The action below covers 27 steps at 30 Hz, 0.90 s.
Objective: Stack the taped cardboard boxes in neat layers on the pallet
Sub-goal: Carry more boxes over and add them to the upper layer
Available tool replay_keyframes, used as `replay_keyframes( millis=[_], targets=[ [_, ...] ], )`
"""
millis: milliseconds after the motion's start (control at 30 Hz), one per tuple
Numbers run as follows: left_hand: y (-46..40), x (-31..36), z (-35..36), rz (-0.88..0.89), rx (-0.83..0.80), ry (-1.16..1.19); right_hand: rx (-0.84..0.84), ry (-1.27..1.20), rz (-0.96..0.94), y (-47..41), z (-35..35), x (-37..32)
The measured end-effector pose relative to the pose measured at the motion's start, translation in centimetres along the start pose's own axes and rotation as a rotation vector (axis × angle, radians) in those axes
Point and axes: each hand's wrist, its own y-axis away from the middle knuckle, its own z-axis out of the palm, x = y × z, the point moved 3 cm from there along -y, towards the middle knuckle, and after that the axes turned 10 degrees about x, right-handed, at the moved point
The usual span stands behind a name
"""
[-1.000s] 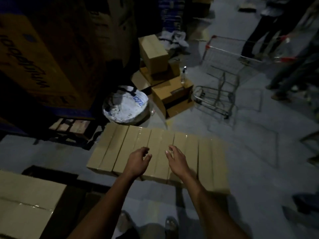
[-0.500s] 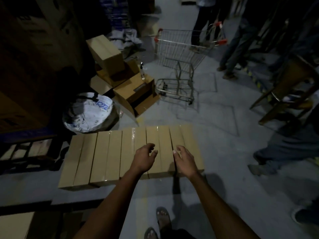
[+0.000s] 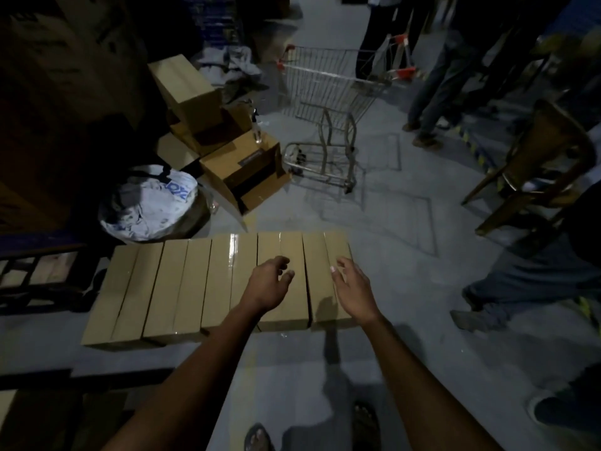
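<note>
A row of several long taped cardboard boxes (image 3: 182,284) lies side by side on the grey floor in front of me. My left hand (image 3: 268,283) hovers over the second box from the right, fingers loosely curled and holding nothing. My right hand (image 3: 353,289) hangs over the rightmost box (image 3: 325,252), fingers spread and empty. A wooden pallet (image 3: 35,271) shows at the left edge, partly in shadow. Another carton corner sits at the bottom left.
A shopping cart (image 3: 328,102) stands behind the boxes. Loose cardboard boxes (image 3: 240,164) and a white bag (image 3: 149,203) are piled at the back left. A wooden chair (image 3: 536,170) and several people's legs (image 3: 435,92) stand to the right. My sandalled feet are below.
The view swung right, so the box row slid left in frame. Both hands moved toward the right end of the row and spread further apart.
</note>
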Motion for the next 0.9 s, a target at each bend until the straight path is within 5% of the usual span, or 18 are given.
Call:
replay_keyframes(
  millis=[500,900],
  targets=[
    [-3.5,-0.3,21.9,-0.139,0.105,-0.035,-0.15,0.024,-0.02,-12.6,-2.8,21.1],
    [-9.0,-14.2,41.1,-0.139,0.095,-0.056,-0.132,0.022,0.024,-19.3,7.6,40.4]
  ],
)
